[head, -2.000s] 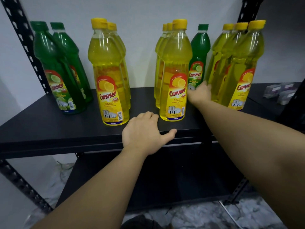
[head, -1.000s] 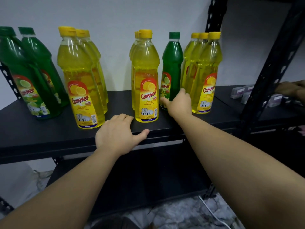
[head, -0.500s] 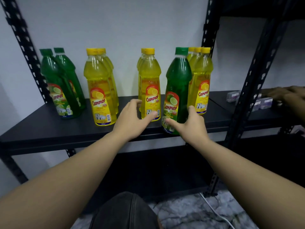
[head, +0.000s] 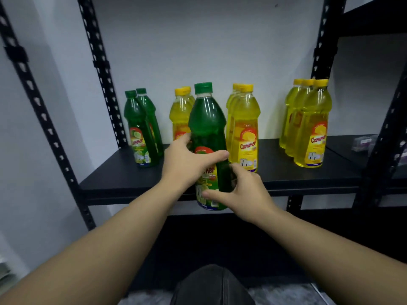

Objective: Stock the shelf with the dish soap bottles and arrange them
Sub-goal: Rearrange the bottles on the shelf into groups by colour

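Holding the green bottle [head: 207, 128] upright off the shelf [head: 286, 175] front edge, left hand [head: 187, 164] and right hand [head: 244, 190] both grip its label. Likely heavy, slick plastic; grip mid-body.

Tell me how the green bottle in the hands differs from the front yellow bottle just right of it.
The green bottle holds green liquid under a green cap; the yellow bottle holds yellow liquid under a yellow cap. The green bottle is gripped by the left hand and right hand, in front of the shelf edge; the yellow bottle stands untouched on the shelf. Both share the same shape and a red label.
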The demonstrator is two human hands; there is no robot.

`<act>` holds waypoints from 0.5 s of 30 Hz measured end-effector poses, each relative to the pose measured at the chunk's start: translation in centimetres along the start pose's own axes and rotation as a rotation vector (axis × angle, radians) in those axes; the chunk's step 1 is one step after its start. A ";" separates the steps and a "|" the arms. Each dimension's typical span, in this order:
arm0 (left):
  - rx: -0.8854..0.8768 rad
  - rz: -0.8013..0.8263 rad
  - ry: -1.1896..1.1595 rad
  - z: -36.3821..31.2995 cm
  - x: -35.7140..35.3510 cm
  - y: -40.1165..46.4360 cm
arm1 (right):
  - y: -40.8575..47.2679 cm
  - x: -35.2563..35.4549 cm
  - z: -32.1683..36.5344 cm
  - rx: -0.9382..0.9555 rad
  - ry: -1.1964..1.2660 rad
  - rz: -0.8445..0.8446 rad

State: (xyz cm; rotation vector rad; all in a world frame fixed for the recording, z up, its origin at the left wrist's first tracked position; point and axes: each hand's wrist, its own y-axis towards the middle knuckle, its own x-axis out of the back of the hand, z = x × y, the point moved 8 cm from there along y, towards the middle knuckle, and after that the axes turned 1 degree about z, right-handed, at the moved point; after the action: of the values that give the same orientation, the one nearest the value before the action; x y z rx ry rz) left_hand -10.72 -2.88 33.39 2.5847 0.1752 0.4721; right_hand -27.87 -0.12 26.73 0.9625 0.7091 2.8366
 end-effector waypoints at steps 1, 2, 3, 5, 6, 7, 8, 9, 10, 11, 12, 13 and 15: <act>0.002 -0.027 -0.021 0.4 1.3 0.1 | 0.5 -0.9 0.8 0.024 -0.009 0.022; 0.000 -0.053 -0.037 0.8 2.6 0.1 | 1.1 -1.7 1.5 0.046 -0.015 0.036; -0.005 -0.079 -0.042 1.1 4.0 0.3 | 1.6 -2.4 2.1 0.066 -0.018 0.043; -0.018 -0.125 -0.022 1.5 6.8 0.7 | 2.8 -3.6 3.1 0.100 -0.023 0.061; -0.020 -0.145 -0.011 1.7 8.2 1.0 | 3.3 -4.2 3.3 0.110 -0.027 0.082; -0.017 -0.166 0.001 2.0 9.5 1.3 | 3.8 -4.8 3.3 0.113 -0.031 0.113; -0.010 -0.189 0.020 2.4 10.9 1.7 | 4.4 -5.5 3.2 0.115 -0.039 0.149; -0.001 -0.214 0.041 2.8 12.2 2.1 | 4.9 -6.1 2.9 0.119 -0.056 0.184; 0.008 -0.238 0.059 3.3 13.4 2.4 | 5.4 -6.7 2.7 0.124 -0.086 0.216; 0.016 -0.260 0.076 3.9 14.5 2.8 | 5.9 -7.3 2.5 0.131 -0.130 0.241; 0.021 -0.279 0.096 4.4 15.6 3.1 | 6.5 -7.9 2.2 0.141 -0.186 0.256; 0.026 -0.298 0.118 4.9 16.4 3.4 | 7.0 -8.4 1.8 0.150 -0.251 0.261; 0.038 -0.324 0.164 6.0 17.7 4.1 | 8.1 -9.3 0.7 0.150 -0.374 0.260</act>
State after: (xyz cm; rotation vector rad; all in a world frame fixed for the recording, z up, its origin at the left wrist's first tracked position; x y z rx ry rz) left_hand 8.04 -5.48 35.83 2.4872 0.6532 0.5613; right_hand -19.32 -8.99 25.57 1.6630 0.8085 2.7068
